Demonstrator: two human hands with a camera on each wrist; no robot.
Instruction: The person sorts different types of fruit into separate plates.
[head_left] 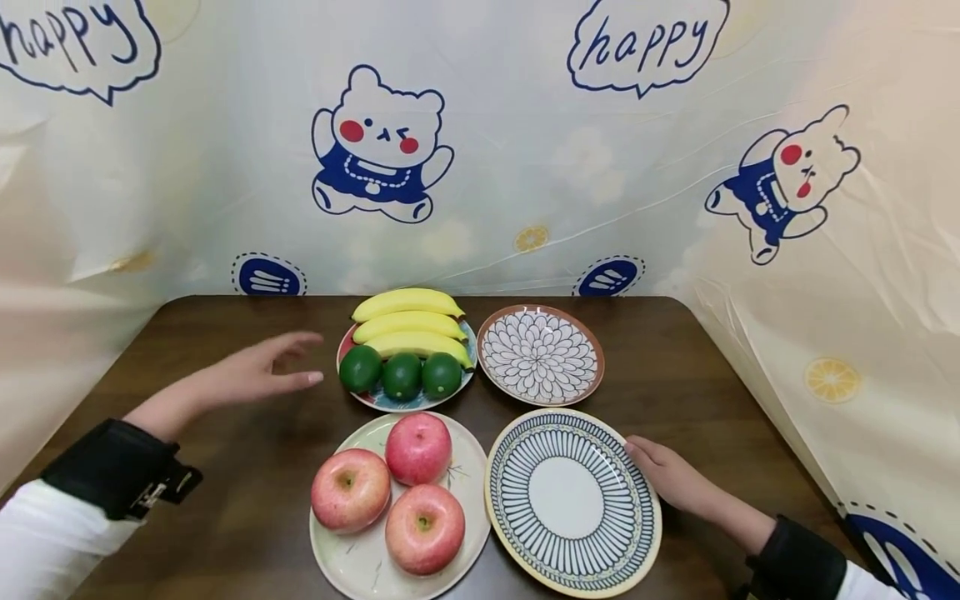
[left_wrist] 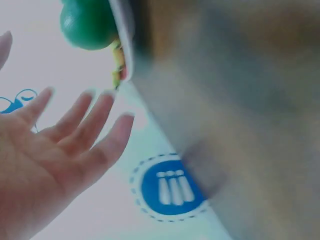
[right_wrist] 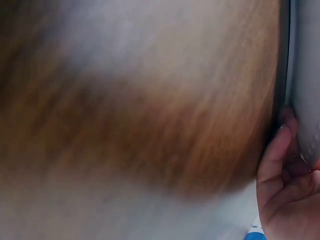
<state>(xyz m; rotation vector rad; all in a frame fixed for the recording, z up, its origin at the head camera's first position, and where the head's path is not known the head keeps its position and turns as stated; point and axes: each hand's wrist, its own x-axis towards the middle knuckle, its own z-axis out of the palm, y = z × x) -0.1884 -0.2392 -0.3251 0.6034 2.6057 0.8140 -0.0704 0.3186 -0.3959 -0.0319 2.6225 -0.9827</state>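
Observation:
My left hand (head_left: 258, 371) hovers over the table left of a plate of fruit, fingers spread and touching nothing. That plate (head_left: 375, 402) bears several yellow bananas (head_left: 408, 323) and dark green round fruits (head_left: 402, 377); one green fruit (left_wrist: 89, 24) also shows in the left wrist view, beyond the fingers. At the right, my right hand (head_left: 671, 477) grips the rim of a plate with blue-black stripes (head_left: 566, 498), which has nothing on it. In the right wrist view its fingers (right_wrist: 274, 157) bend against the plate's edge. Whether the plate is lifted, I cannot tell.
A pale plate (head_left: 352, 567) with three red apples (head_left: 425, 529) stands at the near left, beside the striped plate. Behind is a brown-rimmed plate with a petal pattern (head_left: 540, 354). A printed curtain (head_left: 495, 150) hangs along the back edge of the dark wooden table (head_left: 240, 500).

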